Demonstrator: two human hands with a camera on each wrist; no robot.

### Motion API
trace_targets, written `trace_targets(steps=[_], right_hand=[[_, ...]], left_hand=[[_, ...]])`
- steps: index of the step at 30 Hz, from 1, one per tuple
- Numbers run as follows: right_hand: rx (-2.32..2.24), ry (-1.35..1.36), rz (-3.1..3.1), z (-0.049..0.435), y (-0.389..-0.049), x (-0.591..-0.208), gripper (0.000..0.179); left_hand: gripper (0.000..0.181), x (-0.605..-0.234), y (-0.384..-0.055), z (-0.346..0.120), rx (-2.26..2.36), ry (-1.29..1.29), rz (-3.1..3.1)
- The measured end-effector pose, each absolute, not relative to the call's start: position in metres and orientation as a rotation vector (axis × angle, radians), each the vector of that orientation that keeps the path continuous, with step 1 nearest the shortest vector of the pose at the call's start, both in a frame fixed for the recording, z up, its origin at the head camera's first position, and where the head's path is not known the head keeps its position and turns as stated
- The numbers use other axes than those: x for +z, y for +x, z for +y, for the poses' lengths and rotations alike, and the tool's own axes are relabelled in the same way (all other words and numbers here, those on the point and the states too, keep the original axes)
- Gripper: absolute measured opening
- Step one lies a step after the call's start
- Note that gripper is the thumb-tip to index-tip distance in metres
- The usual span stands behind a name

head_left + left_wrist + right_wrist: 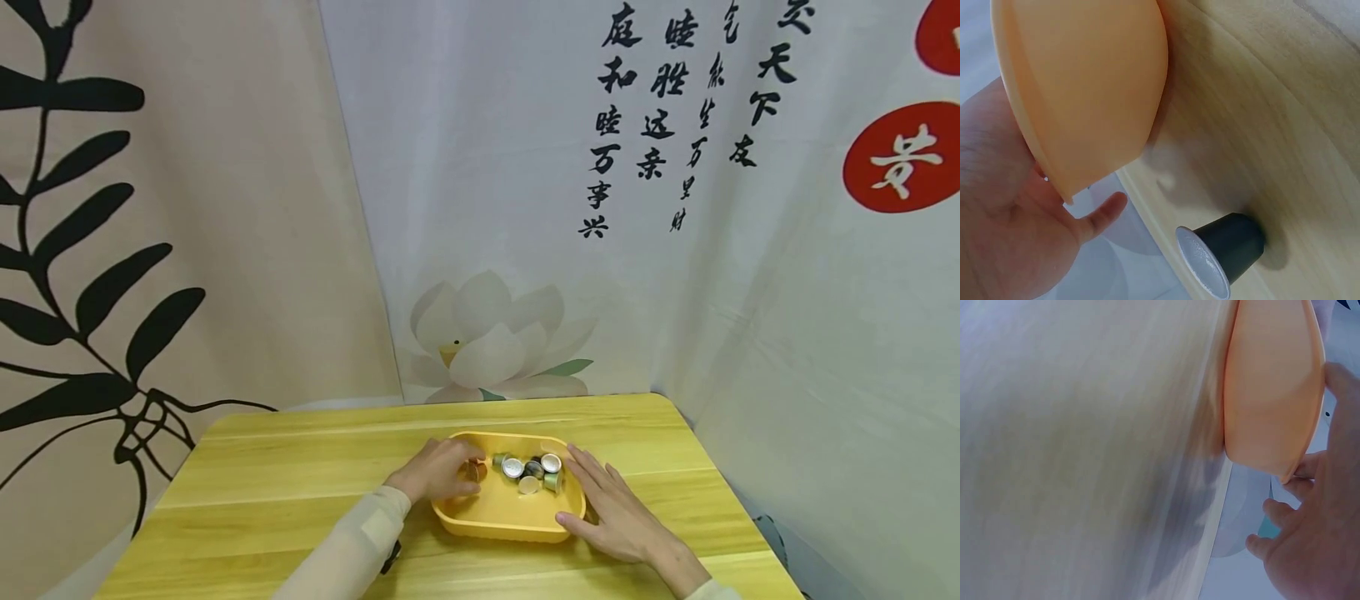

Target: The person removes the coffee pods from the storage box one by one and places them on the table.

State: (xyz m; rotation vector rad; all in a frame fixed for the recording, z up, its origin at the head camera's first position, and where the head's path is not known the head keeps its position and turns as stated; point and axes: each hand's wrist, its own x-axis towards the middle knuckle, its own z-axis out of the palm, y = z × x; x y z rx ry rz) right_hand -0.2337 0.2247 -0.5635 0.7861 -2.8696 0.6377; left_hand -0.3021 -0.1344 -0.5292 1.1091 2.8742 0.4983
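A yellow plastic tray (pixel 510 530) stands on the table with several coffee capsules (pixel 529 472) gathered toward its back right. My left hand (pixel 435 472) reaches over the tray's left rim. Between its thumb and fingers is a copper-brown coffee capsule (pixel 477 472); the tray wall hides this grip in the left wrist view. At the right rim, my right hand (pixel 622 515) touches the tray with its fingers extended and spread. A dark coffee capsule (pixel 1229 247) lies on its side on the table, outside the tray, close to my left forearm.
The wooden-topped table (pixel 300 475) extends around the tray, its far edge close to a hanging cloth (pixel 495 208) with printed characters and a flower. Another cloth with a black leaf print (pixel 82 250) hangs at the left.
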Motion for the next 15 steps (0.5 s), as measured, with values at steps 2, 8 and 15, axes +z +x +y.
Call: trace_targets(steps=[2,8,15], right_hand=[[0.64,0.785,-2.871,0.225,-0.234,-0.564,0.092],[0.645,0.786,-2.878,0.225,-0.235,-0.564,0.092],[0.648,0.788,-2.876,0.225,-0.235,-0.566,0.092]], left_hand=[[0.025,-0.53,-0.301,-0.134,0.493,1.105,2.883],[0.025,-0.532,-0.299,-0.131,0.484,1.056,2.925],[0.026,-0.532,-0.297,-0.123,0.454,1.015,2.992]])
